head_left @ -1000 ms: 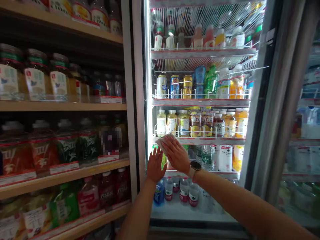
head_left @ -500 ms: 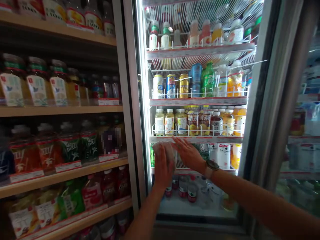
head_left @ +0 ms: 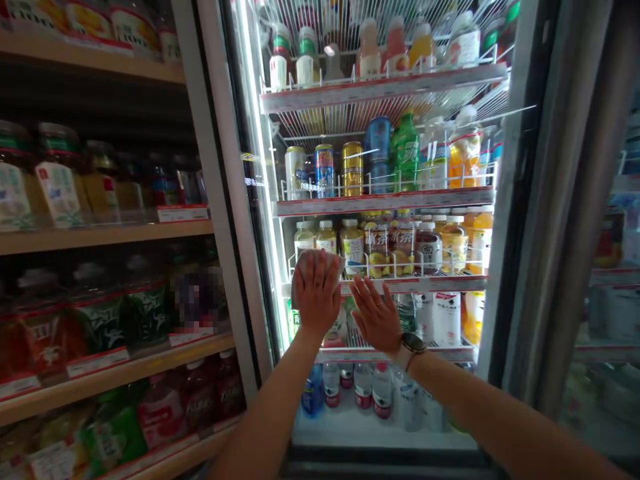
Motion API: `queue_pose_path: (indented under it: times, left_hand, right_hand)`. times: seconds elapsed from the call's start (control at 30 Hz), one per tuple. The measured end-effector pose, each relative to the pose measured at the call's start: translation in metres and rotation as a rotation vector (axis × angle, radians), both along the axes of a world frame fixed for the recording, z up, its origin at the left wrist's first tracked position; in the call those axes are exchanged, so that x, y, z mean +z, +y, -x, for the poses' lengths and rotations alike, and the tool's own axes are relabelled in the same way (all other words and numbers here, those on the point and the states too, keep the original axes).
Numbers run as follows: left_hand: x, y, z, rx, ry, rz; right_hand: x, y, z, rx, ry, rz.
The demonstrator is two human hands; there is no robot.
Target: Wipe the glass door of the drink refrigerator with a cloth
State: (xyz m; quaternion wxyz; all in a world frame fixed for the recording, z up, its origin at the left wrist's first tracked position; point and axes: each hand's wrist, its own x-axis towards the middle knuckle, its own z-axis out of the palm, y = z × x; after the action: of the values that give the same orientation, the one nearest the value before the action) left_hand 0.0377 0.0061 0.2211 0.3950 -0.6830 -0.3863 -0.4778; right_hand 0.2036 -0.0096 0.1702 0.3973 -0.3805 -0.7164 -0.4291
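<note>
My left hand (head_left: 317, 293) lies flat with fingers stretched over a pale cloth (head_left: 299, 287), holding it against what looks like the glass door of a lit drinks fridge. Parts of the cloth show left of the fingers and above them; the palm hides the remainder. Just to the right, my right hand (head_left: 374, 317) is raised, fingers stretched and slightly apart, with nothing in it. It seems to be at the same glass, though touching cannot be told. A dark-faced watch (head_left: 413, 343) sits on the right wrist. Behind the hands are bottles (head_left: 353, 243) on a wire-fronted shelf.
Shelves inside the fridge carry several cans (head_left: 353, 170) and bottles. A green bottle (head_left: 406, 150) stands beside the cans. To the left, wooden shelves (head_left: 115, 233) hold more bottles, past a metal frame (head_left: 220, 200). A dark vertical frame (head_left: 530, 200) borders the right side.
My left hand has gone from edge-on to flat over the cloth and moved a little up and left. My right hand has tipped more upright, fingers spread. The view has shifted.
</note>
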Motion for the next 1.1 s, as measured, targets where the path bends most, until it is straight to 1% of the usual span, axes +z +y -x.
queue_pose_path:
  times: [0.03,0.07,0.1,0.13,0.17,0.27,0.3,0.33,0.37,0.4,0.43,0.47,0.5,0.53,0.6,0.63,0.67,0.7,0.73,0.77,0.8,0.83,0.93,1.0,1.03,1.07,1.1]
  left_hand:
    - [-0.002,0.001,-0.003,0.000,-0.008,-0.007]
    - [-0.008,0.001,-0.005,0.003,-0.017,-0.016]
    - [-0.020,0.001,-0.006,0.007,-0.021,-0.023]
    - [-0.036,0.001,-0.007,0.012,-0.021,-0.028]
    - [-0.055,0.000,-0.007,0.013,-0.023,-0.027]
    - [-0.118,-0.008,-0.005,0.030,-0.053,-0.020]
    - [-0.136,-0.011,-0.004,0.037,-0.061,-0.017]
    - [-0.149,-0.014,-0.003,0.042,-0.072,-0.013]
    - [-0.157,-0.017,-0.003,0.044,-0.077,-0.004]
    - [-0.157,-0.020,-0.002,0.041,-0.076,0.007]
    - [-0.149,-0.021,-0.001,0.032,-0.066,0.019]
    - [-0.135,-0.020,0.001,0.021,-0.052,0.029]
    - [-0.115,-0.018,0.002,0.007,-0.032,0.035]
    - [-0.091,-0.016,0.002,-0.001,-0.017,0.025]
    - [-0.042,-0.008,0.002,0.006,-0.054,-0.005]
    - [-0.021,-0.005,0.001,0.013,-0.086,-0.020]
    - [-0.006,-0.001,0.000,0.008,-0.099,-0.036]
    - [0.003,0.001,-0.001,0.006,-0.109,-0.047]
    - [0.005,0.003,-0.003,0.004,-0.109,-0.054]
    - [0.001,0.004,-0.004,0.004,-0.102,-0.056]
    - [-0.009,0.003,-0.005,0.007,-0.093,-0.056]
    - [-0.024,0.002,-0.006,0.013,-0.083,-0.053]
    - [-0.081,-0.004,-0.004,0.049,-0.067,-0.047]
    - [-0.120,-0.009,-0.001,0.074,-0.060,-0.030]
    - [-0.137,-0.012,0.001,0.081,-0.058,-0.026]
    - [-0.151,-0.014,0.003,0.088,-0.061,-0.021]
    - [-0.162,-0.016,0.005,0.093,-0.063,-0.015]
  right_hand:
    - [0.000,0.001,-0.001,-0.003,0.002,-0.005]
    - [0.000,0.001,-0.001,-0.006,0.006,-0.009]
    - [0.000,0.002,-0.002,-0.010,0.012,-0.013]
    - [-0.001,0.003,-0.002,-0.015,0.019,-0.015]
    - [-0.001,0.003,-0.002,-0.019,0.023,-0.016]
    - [-0.003,0.005,-0.001,-0.026,0.027,-0.014]
    - [-0.004,0.005,-0.001,-0.027,0.028,-0.013]
    - [-0.004,0.005,-0.001,-0.025,0.027,-0.010]
    - [-0.005,0.006,-0.001,-0.022,0.026,-0.004]
    - [-0.005,0.006,-0.001,-0.018,0.026,0.001]
    - [-0.005,0.006,-0.001,-0.014,0.030,0.004]
    - [-0.005,0.006,-0.001,-0.010,0.033,0.005]
    - [-0.005,0.005,-0.001,-0.009,0.035,0.004]
    - [-0.005,0.005,0.000,-0.008,0.039,-0.001]
    - [-0.005,0.004,0.000,-0.007,0.044,-0.015]
    - [-0.004,0.004,0.000,-0.005,0.043,-0.019]
    - [-0.004,0.004,0.000,-0.002,0.042,-0.020]
    - [-0.004,0.004,-0.001,-0.001,0.043,-0.019]
    - [-0.004,0.004,-0.001,-0.001,0.044,-0.017]
    - [-0.003,0.004,-0.001,0.001,0.047,-0.016]
    - [-0.003,0.004,-0.001,0.005,0.049,-0.014]
    - [-0.003,0.004,-0.001,0.009,0.052,-0.013]
    - [-0.008,0.004,0.004,0.010,0.083,-0.018]
    - [-0.016,0.004,0.010,-0.010,0.131,-0.026]
    - [-0.021,0.004,0.014,-0.020,0.153,-0.030]
    - [-0.026,0.004,0.016,-0.027,0.167,-0.033]
    - [-0.032,0.004,0.019,-0.030,0.174,-0.036]
